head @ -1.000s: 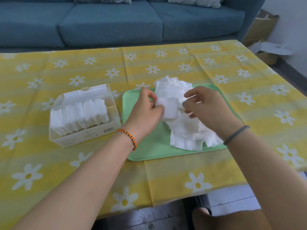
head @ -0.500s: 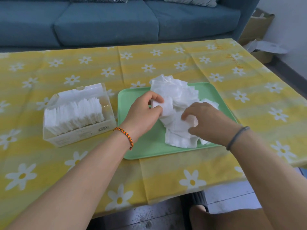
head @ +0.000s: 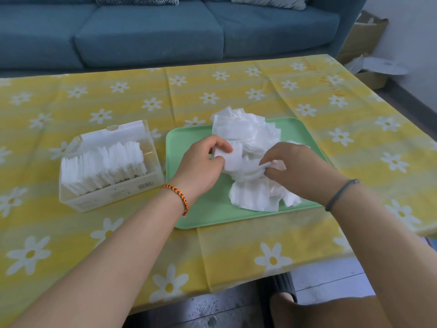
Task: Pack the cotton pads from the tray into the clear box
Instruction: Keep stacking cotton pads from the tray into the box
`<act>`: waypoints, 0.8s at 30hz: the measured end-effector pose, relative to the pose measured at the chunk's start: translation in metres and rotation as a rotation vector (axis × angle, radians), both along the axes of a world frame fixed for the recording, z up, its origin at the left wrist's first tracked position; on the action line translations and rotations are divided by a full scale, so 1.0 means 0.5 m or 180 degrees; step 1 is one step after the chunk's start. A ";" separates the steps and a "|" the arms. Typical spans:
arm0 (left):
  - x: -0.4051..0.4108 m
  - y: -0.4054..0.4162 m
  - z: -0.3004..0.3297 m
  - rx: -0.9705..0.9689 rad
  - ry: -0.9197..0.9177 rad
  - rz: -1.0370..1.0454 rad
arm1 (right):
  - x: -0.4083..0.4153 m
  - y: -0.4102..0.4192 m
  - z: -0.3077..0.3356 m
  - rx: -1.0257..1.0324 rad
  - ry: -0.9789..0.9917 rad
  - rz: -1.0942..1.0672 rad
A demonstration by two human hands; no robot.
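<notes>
We pinch one cotton pad point(head: 233, 157) in our left hand point(head: 201, 165); our right hand point(head: 299, 169) pinches the pile point(head: 254, 192) on the tray point(head: 201, 214). The clear box point(head: 111, 183) runs lengthwise left to right.

Desk point(head: 236, 91) covered by a yellow cloth printed with white daisies. Behind it, a blue sofa point(head: 151, 31) bearing a patterned cushion point(head: 137, 0) and a pale cushion point(head: 269, 1). At right, on the floor, what appear to be open cardboard boxes point(head: 364, 41).
</notes>
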State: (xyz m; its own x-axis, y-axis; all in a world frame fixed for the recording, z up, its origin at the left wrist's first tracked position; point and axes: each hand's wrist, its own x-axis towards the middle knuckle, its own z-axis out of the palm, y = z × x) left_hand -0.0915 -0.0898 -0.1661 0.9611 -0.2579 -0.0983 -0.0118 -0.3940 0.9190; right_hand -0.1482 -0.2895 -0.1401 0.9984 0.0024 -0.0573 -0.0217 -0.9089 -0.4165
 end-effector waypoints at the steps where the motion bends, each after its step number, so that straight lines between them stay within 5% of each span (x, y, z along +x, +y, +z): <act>1: 0.002 0.001 -0.003 0.0011 -0.0038 -0.0003 | -0.002 -0.002 0.005 0.0100 -0.0029 -0.0057; 7: 0.003 0.002 -0.001 0.0027 -0.0054 0.0077 | 0.002 -0.011 0.022 0.0968 -0.0339 -0.0571; 11: 0.002 0.003 0.015 -0.0053 -0.0028 0.0275 | 0.000 0.005 0.051 0.2922 0.0125 -0.0920; 14: 0.001 -0.001 0.026 -0.0229 0.0224 0.0292 | 0.000 0.014 0.062 0.3626 0.0471 -0.0991; 24: 0.001 0.000 0.016 -0.0145 -0.0154 -0.0158 | 0.013 0.044 0.052 0.3517 0.0650 -0.0975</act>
State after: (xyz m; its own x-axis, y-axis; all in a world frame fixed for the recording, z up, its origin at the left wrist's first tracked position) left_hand -0.0911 -0.0897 -0.1583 0.9504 -0.3087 -0.0390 -0.0752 -0.3496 0.9339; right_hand -0.1416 -0.2676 -0.1139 0.9382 -0.0883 -0.3346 -0.3358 0.0017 -0.9419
